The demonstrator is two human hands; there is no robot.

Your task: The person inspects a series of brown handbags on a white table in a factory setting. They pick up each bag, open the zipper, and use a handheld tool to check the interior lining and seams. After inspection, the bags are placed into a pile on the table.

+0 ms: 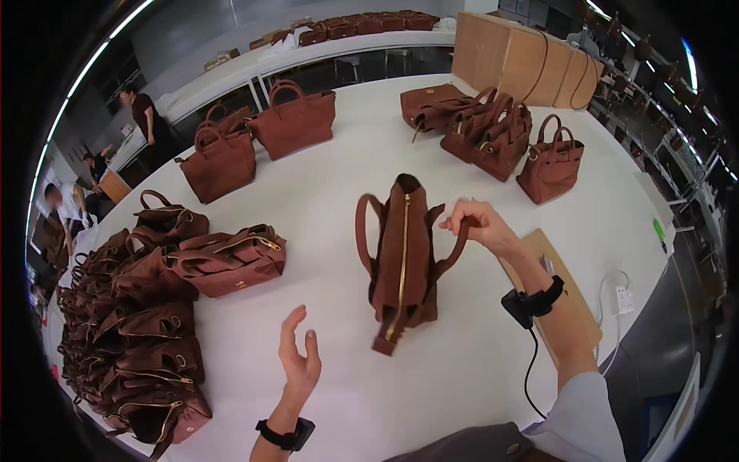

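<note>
A brown handbag (414, 254) stands in front of me, seen from above, its gold zipper running lengthwise along the top and a zipper tab sticking out at the near end. My right hand (476, 222) grips the handbag's right handle, fingers curled round its upper part. The left handle (363, 231) arches up on the other side with no hand on it. My left hand (301, 356) hovers over the white table, left of the bag and apart from it, its thumb and fingers spread with nothing between them. Both wrists wear black strapped devices.
A big pile of brown handbags (146, 323) fills the table's left side. More bags stand at the far left (292, 123) and far right (493, 135). A brown board (558, 300), white power strip (623, 299) and green tool (660, 229) lie to the right. People work beyond.
</note>
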